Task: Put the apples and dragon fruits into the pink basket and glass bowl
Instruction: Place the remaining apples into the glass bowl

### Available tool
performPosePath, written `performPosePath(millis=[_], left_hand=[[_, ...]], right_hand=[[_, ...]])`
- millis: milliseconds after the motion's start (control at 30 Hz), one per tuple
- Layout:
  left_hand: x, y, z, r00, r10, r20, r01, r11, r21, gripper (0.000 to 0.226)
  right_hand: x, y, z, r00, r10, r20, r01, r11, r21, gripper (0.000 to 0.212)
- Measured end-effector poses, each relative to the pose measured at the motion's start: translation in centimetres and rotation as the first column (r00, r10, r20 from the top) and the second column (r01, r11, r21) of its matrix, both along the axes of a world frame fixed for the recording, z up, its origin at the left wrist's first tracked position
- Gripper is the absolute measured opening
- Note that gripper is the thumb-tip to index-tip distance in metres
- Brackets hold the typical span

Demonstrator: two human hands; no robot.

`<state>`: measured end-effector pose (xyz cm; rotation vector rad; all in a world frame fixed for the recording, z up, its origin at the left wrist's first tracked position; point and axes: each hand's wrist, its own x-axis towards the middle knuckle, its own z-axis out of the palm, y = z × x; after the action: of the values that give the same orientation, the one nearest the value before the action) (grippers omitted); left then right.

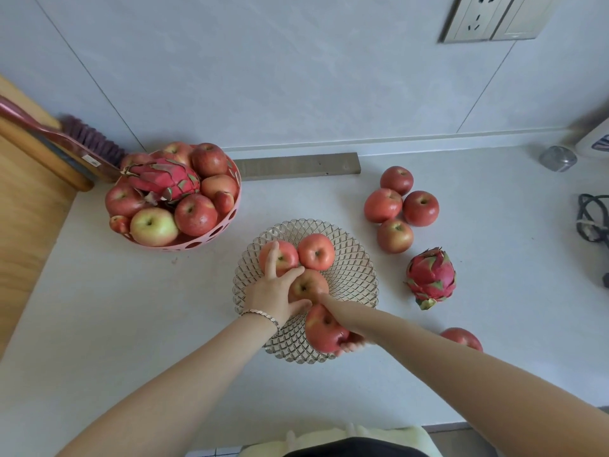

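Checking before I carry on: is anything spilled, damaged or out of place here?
Nothing spilled or damaged. The pink basket is heaped full, with a dragon fruit perched on its apples. Five apples, one partly hidden behind the right arm, and another dragon fruit remain loose on the counter.

The glass bowl (356, 268) is clear with a faceted diamond-cut surface, the pink basket (211, 237) smooth perforated plastic, the apples (420, 207) glossy-skinned, the dragon fruit (431, 277) scaly, and the worktop (478, 258) matt pale stone.

Four red apples (315, 251) sit in the faceted glass bowl (356, 275). The pink basket (211, 237) brims with apples and a dragon fruit (164, 179). Another dragon fruit (431, 278) lies on the counter.
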<state>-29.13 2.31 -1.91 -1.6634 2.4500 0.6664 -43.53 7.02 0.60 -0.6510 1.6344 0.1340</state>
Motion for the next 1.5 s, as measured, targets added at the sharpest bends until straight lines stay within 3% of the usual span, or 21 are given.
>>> performPosePath(millis=[200,300,400,567,933,1033,1133,1233,1400,1500], left_hand=[[0.0,0.3,0.2,0.994,0.055,-0.093,-0.051,0.998,0.046,0.061],[-0.1,1.1,0.1,0.931,0.239,-0.275,-0.212,0.969,0.125,0.057],[0.3,2.3,-0.3,0.851,0.389,-0.352,-0.336,0.920,0.204,0.056],[0.8,4.0,-1.5,0.815,0.466,-0.343,-0.311,0.853,0.420,0.058],[1.5,3.2,-1.1,0.813,0.454,-0.365,-0.212,0.814,0.540,0.082],[0.7,2.5,-0.9,0.704,0.592,-0.392,-0.258,0.728,0.635,0.068],[-0.4,1.8,-0.7,0.544,0.771,-0.331,-0.361,0.571,0.738,0.053],[-1.1,1.0,-0.9,0.489,0.818,-0.304,-0.425,0.527,0.736,0.046],[-1.4,0.3,-0.8,0.356,0.881,-0.312,-0.397,0.445,0.802,0.041],[-2.2,0.0,-0.9,0.346,0.900,-0.267,-0.440,0.407,0.801,0.043]], right_hand=[[0.2,0.8,-0.3,0.997,-0.067,-0.024,0.065,0.995,-0.075,0.076],[-0.2,1.7,-0.2,0.987,0.078,-0.144,-0.105,0.976,-0.190,0.056],[-0.7,2.0,-0.8,0.986,0.030,-0.165,-0.081,0.948,-0.309,0.048],[-0.9,2.2,-1.0,0.993,0.020,-0.119,-0.063,0.927,-0.368,0.040],[-0.4,2.3,-2.3,0.989,-0.147,0.024,0.143,0.894,-0.424,0.045],[-0.2,2.0,-2.5,0.984,-0.169,0.063,0.181,0.897,-0.404,0.045],[0.1,1.7,-2.6,0.985,-0.159,0.065,0.172,0.907,-0.386,0.052],[0.1,1.4,-2.7,0.985,-0.143,0.094,0.168,0.911,-0.377,0.052],[0.3,1.0,-2.4,0.984,-0.120,0.130,0.158,0.926,-0.344,0.048],[0.3,0.7,-2.4,0.985,-0.101,0.139,0.141,0.939,-0.315,0.050]])
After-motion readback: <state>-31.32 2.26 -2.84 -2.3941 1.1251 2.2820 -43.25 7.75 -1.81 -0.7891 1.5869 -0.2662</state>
